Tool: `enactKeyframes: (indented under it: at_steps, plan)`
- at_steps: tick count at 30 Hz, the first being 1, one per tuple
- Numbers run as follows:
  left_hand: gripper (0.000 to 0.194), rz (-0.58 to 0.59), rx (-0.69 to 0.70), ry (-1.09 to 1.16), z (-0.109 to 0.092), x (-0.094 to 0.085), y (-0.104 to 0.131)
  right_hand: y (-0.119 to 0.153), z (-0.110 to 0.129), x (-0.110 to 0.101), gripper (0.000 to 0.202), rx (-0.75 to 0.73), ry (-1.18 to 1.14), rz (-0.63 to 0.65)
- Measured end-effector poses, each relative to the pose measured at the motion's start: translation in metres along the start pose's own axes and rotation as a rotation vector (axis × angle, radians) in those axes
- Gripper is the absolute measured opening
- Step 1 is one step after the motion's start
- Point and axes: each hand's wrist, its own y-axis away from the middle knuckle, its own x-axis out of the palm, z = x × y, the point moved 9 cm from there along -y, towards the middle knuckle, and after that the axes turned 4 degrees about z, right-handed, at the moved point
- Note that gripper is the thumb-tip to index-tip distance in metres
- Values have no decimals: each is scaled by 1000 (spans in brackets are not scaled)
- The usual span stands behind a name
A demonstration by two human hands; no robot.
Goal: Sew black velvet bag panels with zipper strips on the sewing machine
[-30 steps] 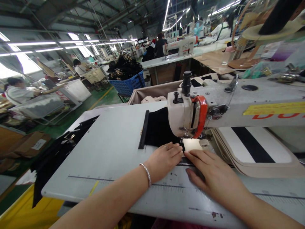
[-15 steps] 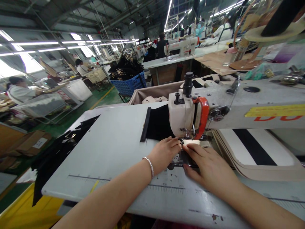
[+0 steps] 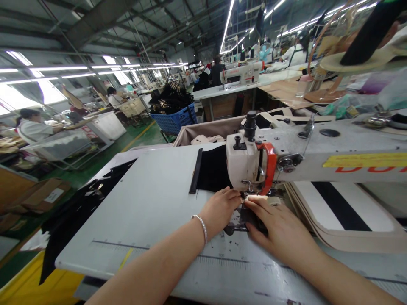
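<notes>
Head view: black fabric (image 3: 213,169) lies just beyond the left fingers (image 3: 233,195)

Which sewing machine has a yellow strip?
The nearest machine, beside the left hand and right hand: a yellow strip runs along its side. The farther machine shows none.

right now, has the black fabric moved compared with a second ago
Yes. Judged against the sewing machine's head, the black fabric has slid farther toward the far edge of the table.
</notes>
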Motion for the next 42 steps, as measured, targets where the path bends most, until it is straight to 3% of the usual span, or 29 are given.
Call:
enactKeyframes:
  at_steps: [18, 27, 30, 32, 34, 36, 42]
  plan:
    - [21, -11, -47, 36, 5, 1, 1, 1, -1, 4, 43, 0, 7, -10]
    - [21, -122, -65, 45, 5, -8, 4, 5, 1, 4, 40, -21, 2, -51]
    - [19, -124, -25, 33, 3, -8, 4, 11, -3, 6, 36, -33, 2, -99]
    - [19, -66, 6, -21, 4, -2, 2, 15, -6, 5, 35, -50, 23, -166]
    - [16, 17, -29, -82, 19, 5, -1, 19, -6, 5, 36, -91, 50, -232]
    - [13, 64, -127, -126, 48, 5, -6, 20, -5, 5, 37, -136, 70, -279]
    - [36, -35, -534, -140, 159, -23, -16, 18, 11, -5, 32, -209, 57, -285]
